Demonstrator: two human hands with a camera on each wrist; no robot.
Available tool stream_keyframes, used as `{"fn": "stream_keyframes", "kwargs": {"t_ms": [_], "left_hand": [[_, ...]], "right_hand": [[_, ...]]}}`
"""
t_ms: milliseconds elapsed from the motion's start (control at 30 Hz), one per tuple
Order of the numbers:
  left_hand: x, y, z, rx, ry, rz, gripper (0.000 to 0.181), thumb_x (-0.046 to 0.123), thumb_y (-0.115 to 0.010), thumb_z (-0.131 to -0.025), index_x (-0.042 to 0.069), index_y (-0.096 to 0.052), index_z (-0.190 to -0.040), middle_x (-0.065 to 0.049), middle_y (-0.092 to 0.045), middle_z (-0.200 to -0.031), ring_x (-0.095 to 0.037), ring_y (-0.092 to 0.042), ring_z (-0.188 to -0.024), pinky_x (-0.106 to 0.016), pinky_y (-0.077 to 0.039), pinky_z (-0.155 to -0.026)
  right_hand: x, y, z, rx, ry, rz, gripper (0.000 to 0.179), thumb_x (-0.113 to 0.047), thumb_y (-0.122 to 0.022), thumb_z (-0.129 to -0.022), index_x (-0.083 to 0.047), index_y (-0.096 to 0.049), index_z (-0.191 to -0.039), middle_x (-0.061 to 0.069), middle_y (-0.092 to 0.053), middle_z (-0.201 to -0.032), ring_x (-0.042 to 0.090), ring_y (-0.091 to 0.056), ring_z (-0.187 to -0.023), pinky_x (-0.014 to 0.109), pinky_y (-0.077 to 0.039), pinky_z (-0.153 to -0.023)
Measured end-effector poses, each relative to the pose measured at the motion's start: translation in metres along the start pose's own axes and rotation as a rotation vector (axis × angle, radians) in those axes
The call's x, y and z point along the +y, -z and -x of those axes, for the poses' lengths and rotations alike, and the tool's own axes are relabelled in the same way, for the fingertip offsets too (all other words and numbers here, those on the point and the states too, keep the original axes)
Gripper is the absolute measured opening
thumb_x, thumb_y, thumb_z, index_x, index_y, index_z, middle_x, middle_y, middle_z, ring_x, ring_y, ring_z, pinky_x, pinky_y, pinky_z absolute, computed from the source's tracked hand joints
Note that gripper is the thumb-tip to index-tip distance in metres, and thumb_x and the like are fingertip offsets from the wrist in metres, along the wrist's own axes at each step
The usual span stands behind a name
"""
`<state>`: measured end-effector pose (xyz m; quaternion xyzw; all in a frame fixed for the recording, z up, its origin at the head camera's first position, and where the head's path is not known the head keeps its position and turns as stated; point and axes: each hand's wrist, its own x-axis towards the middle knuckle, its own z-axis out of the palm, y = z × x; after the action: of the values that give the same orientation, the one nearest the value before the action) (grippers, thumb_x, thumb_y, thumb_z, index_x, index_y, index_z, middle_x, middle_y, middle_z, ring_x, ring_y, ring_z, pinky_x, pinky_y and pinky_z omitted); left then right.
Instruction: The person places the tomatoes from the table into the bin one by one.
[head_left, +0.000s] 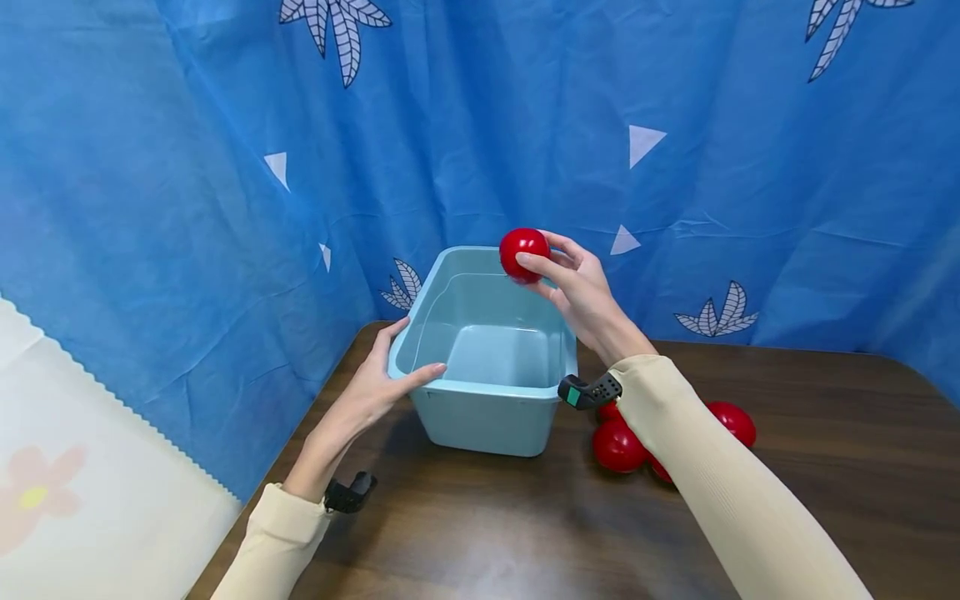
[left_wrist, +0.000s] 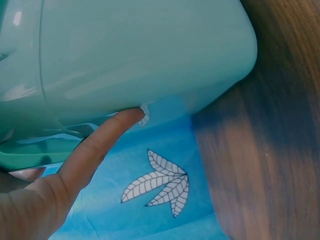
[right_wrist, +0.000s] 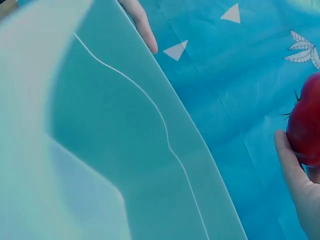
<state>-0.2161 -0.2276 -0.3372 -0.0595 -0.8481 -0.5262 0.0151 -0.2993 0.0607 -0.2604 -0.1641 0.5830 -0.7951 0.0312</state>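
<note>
Behind everything we see a blue fabric curtain [head_left: 465,150] printed with white leaves and triangles, and in front of it a dark brown wood-grain tabletop [head_left: 825,433]. A pale blue, open plastic tub [head_left: 480,422] is near the tabletop's far left corner. The left hand [head_left: 372,385] holds that tub at its near left corner — thumb on the near rim, fingers along the outside of the left wall. The right hand [head_left: 579,287] pinches a round, glossy red tomato [head_left: 523,252] between thumb and fingers, raised by the tub's far right corner; in the right wrist view we find it apart from the rim. Right of the tub, well in from the tabletop's right edge, lie several round, shiny red fruits [head_left: 619,447] — partly hidden from us by the cream right sleeve [head_left: 720,467].
</note>
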Motion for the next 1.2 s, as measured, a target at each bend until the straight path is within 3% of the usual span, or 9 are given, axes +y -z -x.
{"fn": "stream_keyframes", "kwargs": {"t_ms": [200, 433, 733, 967, 1200], "left_hand": [[0.000, -0.001, 0.000, 0.014, 0.001, -0.013, 0.101, 0.046, -0.078, -0.092, 0.020, -0.016, -0.167, -0.018, -0.036, -0.162, -0.043, -0.045, -0.141, -0.062, -0.046, -0.110], [0.001, -0.001, 0.001, 0.009, 0.005, -0.024, 0.102, 0.048, -0.078, -0.092, 0.021, -0.015, -0.167, -0.018, -0.036, -0.162, -0.043, -0.045, -0.142, -0.062, -0.045, -0.110], [0.001, -0.001, 0.000, 0.001, 0.000, -0.008, 0.101, 0.047, -0.077, -0.092, 0.022, -0.015, -0.167, -0.017, -0.035, -0.162, -0.043, -0.044, -0.141, -0.062, -0.046, -0.109], [0.001, -0.001, 0.000, -0.006, 0.002, 0.006, 0.102, 0.046, -0.078, -0.093, 0.021, -0.013, -0.167, -0.016, -0.034, -0.162, -0.042, -0.043, -0.142, -0.061, -0.044, -0.111], [0.003, 0.000, 0.001, -0.002, 0.011, -0.007, 0.102, 0.048, -0.078, -0.092, 0.022, -0.013, -0.167, -0.016, -0.033, -0.163, -0.042, -0.042, -0.143, -0.061, -0.044, -0.112]], "right_hand": [[0.002, 0.001, -0.017, 0.050, -0.020, -0.028, 0.061, -0.008, -0.070, -0.100, -0.007, -0.044, -0.154, 0.012, -0.046, -0.151, 0.029, -0.046, -0.138, 0.040, -0.054, -0.103], [0.010, 0.004, -0.019, 0.072, -0.051, -0.074, 0.062, -0.008, -0.070, -0.099, -0.007, -0.043, -0.155, 0.011, -0.045, -0.153, 0.029, -0.046, -0.138, 0.048, -0.045, -0.113], [0.010, 0.004, -0.020, 0.048, -0.069, -0.060, 0.059, -0.004, -0.068, -0.099, -0.007, -0.045, -0.153, 0.010, -0.049, -0.146, 0.028, -0.044, -0.137, 0.048, -0.046, -0.113], [0.009, 0.003, -0.018, 0.011, -0.095, -0.010, 0.059, -0.003, -0.067, -0.100, -0.009, -0.045, -0.155, 0.011, -0.046, -0.151, 0.027, -0.043, -0.139, 0.047, -0.046, -0.114], [0.007, 0.004, -0.015, -0.024, -0.088, 0.014, 0.060, 0.000, -0.064, -0.101, -0.004, -0.042, -0.157, 0.012, -0.058, -0.137, 0.028, -0.059, -0.125, 0.051, -0.042, -0.116]]}}
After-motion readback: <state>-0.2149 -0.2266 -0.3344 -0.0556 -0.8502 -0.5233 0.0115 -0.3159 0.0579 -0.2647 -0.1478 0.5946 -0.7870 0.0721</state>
